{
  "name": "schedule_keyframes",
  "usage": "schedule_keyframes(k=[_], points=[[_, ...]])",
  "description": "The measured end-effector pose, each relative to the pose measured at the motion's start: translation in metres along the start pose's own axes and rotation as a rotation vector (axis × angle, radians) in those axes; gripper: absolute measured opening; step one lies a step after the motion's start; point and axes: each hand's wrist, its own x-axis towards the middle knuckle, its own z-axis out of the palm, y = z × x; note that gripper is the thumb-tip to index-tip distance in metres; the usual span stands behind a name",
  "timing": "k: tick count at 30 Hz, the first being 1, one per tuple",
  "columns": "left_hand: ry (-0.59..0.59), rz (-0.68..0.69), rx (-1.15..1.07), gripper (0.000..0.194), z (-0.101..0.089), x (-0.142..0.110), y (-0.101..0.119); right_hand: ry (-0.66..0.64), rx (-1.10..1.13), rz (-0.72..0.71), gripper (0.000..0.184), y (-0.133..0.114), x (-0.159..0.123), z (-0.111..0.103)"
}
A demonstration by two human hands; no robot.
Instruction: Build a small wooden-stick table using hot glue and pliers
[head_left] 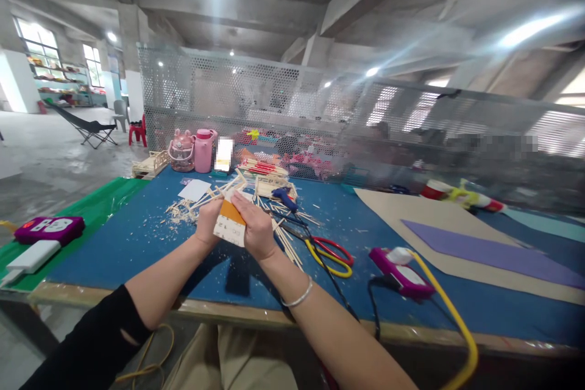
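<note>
Both hands grip a small white-and-orange box (pixel 233 219), held tilted above the near middle of the table. My left hand (pixel 209 219) is closed on its left side. My right hand (pixel 258 225) wraps round its right side, the fingers lying over the upper part. Thin wooden sticks (pixel 237 183) show just beyond the hands; I cannot tell whether any are held. A blue glue gun (pixel 286 197) lies just past my right hand. Beside that wrist are loose sticks (pixel 290 244) and scissors (pixel 331 256) with red and yellow handles.
Wood scraps (pixel 180 214) and white paper (pixel 194 190) lie left of the hands. Pink bottles (pixel 203 151) and a stick structure (pixel 153 164) stand farther back. A purple power strip (pixel 402 271) with a yellow cable sits right, near purple sheet (pixel 493 250). Another strip (pixel 50 227) is left.
</note>
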Motion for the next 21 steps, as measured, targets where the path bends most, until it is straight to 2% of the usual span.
schedule_keyframes(k=[6,11,17,21], points=[[0.034,0.015,0.002,0.013,0.0011,-0.0002,-0.0007,0.042,-0.123,-0.040,0.034,0.0044,0.0023,-0.0028],[0.067,0.005,0.006,0.012,0.0013,0.0004,-0.0025,0.065,-0.079,-0.077,0.035,0.0023,0.0025,0.0001],[0.101,-0.002,-0.005,0.014,0.0036,-0.0002,-0.0013,0.047,-0.101,0.015,0.036,0.0053,0.0003,-0.0003],[0.116,-0.037,0.025,0.015,0.0027,0.0007,-0.0040,0.017,-0.061,-0.029,0.037,0.0005,0.0004,0.0006]])
